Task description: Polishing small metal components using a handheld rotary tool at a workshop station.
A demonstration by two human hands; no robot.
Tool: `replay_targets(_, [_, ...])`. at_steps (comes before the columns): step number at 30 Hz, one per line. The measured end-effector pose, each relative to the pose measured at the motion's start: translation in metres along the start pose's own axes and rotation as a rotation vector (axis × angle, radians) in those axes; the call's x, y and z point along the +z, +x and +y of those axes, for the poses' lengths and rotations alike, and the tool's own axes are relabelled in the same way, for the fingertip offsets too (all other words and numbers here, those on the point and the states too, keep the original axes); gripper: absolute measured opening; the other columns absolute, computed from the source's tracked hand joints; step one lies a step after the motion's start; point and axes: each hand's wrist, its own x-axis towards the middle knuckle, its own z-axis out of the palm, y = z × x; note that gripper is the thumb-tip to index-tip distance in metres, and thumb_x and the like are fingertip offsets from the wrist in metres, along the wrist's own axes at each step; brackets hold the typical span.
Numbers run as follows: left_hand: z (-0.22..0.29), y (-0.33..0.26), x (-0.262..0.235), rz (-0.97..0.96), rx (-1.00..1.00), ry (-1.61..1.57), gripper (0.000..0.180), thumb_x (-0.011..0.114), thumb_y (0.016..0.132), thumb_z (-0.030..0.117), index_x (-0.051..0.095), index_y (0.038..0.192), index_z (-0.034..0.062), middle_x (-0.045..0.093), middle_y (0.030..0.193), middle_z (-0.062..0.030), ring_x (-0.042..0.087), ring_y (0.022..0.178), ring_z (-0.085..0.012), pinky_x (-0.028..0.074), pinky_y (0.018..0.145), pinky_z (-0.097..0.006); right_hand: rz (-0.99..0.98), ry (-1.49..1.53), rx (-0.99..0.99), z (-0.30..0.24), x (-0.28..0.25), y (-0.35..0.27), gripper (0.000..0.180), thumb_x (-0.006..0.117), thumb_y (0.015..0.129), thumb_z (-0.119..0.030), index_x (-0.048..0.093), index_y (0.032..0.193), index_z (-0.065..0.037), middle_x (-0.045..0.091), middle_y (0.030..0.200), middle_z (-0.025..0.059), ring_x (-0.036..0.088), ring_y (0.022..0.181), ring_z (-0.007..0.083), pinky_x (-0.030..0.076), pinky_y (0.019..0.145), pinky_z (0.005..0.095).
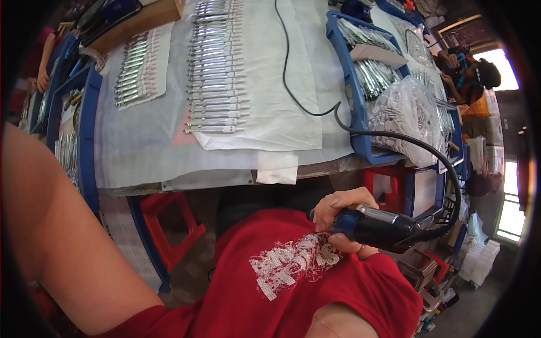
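One hand at work, gripping a tool.
We wrap our right hand (342, 217), fingers closed, around the black-and-blue rotary tool (378, 226); its cord (394, 135) loops toward one o'clock.

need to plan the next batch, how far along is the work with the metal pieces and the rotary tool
Looks done: two sets of metal pieces lie in neat rows on the white sheet. In hand: the right hand grips a dark rotary tool against the red shirt, away from the table; the left hand is out of view. Seemingly left: blue trays with more metal parts and a bag of small white parts.
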Motion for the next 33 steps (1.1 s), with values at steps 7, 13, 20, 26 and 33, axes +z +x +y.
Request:
replay_targets(7, [-0.020, 0.001, 0.019, -0.024, 0.007, 0.043, 0.026, 0.051, 0.090, 0.017, 0.059, 0.111, 0.0024, 0.065, 0.096, -0.0051, 0.060, 0.089, -0.0154, 0.046, 0.080, -0.027, 0.045, 0.034, -0.005, 0.009, -0.001, -0.001, 0.050, 0.073, 0.065, 0.004, 0.046, 0.107, 0.004, 0.057, 0.066, 0.0094, 0.059, 0.059, 0.0157, 0.049, 0.055, 0.0274])
replay_targets(13, [-0.046, 0.009, 0.046, -0.060, 0.007, 0.071, 0.026, 0.051, 0.090, 0.016, 0.059, 0.109, 0.0022, 0.065, 0.095, -0.0047, 0.060, 0.087, -0.0151, 0.046, 0.079, -0.027, -0.007, 0.034, 0.068, 0.013, -0.006, 0.010, 0.051, 0.074, 0.065, 0.003, 0.046, 0.108, 0.003, 0.057, 0.067, 0.0100, 0.060, 0.060, 0.0169, 0.050, 0.056, 0.0280])
replay_targets(20, [-0.058, 0.054, 0.073, -0.166, 0.052, 0.181, 0.024, 0.052, 0.089, 0.016, 0.060, 0.108, 0.0020, 0.065, 0.094, -0.0042, 0.060, 0.086, -0.0148, 0.047, 0.077, -0.027, 0.125, 0.122, 0.173, 0.020, -0.022, 0.022, 0.051, 0.072, 0.069, 0.003, 0.045, 0.112, -0.002, 0.059, 0.075, 0.0107, 0.060, 0.073, 0.0196, 0.050, 0.068, 0.0333])
replay_targets(26, [-0.127, 0.096, 0.118, -0.197, -0.026, 0.356, 0.024, 0.064, 0.080, 0.011, 0.064, 0.102, 0.0048, 0.063, 0.090, -0.0023, 0.057, 0.076, -0.0118, 0.046, 0.070, -0.025, 0.175, 0.007, 0.217, 0.027, -0.036, 0.031, 0.047, 0.076, 0.068, -0.003, 0.050, 0.107, -0.004, 0.063, 0.071, 0.0070, 0.063, 0.066, 0.0166, 0.050, 0.061, 0.0287])
replay_targets(33, [-0.217, 0.088, 0.140, -0.318, 0.068, 0.664, 0.025, 0.067, 0.076, 0.013, 0.064, 0.099, 0.0045, 0.057, 0.095, -0.0106, 0.057, 0.090, -0.0252, 0.047, 0.077, -0.032, 0.197, -0.066, 0.246, 0.030, -0.043, 0.040, 0.047, 0.075, 0.068, -0.004, 0.050, 0.108, -0.005, 0.064, 0.070, 0.0064, 0.063, 0.065, 0.0170, 0.050, 0.061, 0.0279])
